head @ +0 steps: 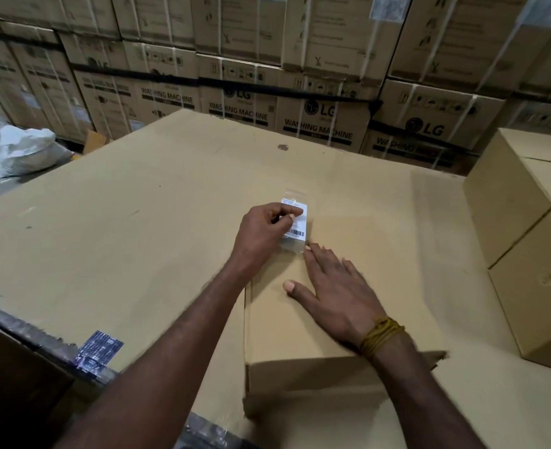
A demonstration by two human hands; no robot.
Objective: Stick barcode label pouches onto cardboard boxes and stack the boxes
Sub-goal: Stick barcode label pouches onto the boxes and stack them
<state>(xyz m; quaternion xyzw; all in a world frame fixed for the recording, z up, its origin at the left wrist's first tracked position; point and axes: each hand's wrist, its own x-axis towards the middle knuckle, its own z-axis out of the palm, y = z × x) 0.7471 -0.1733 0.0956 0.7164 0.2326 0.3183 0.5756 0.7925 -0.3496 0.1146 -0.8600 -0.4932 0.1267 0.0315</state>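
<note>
A plain cardboard box lies in front of me on a large cardboard surface. On its top lies a clear barcode label pouch with a white label inside. My left hand holds the pouch at its left side, with curled fingers and a fingertip on the label. Flat on the box top just below the pouch rests my right hand, fingers straight, fingertips at the pouch's lower corner. A yellow thread band is on my right wrist.
Two more plain boxes stand stacked at the right. A wall of strapped washing machine cartons fills the background. White sacks lie on the floor at the left. A blue sticker sits on the surface's near left edge.
</note>
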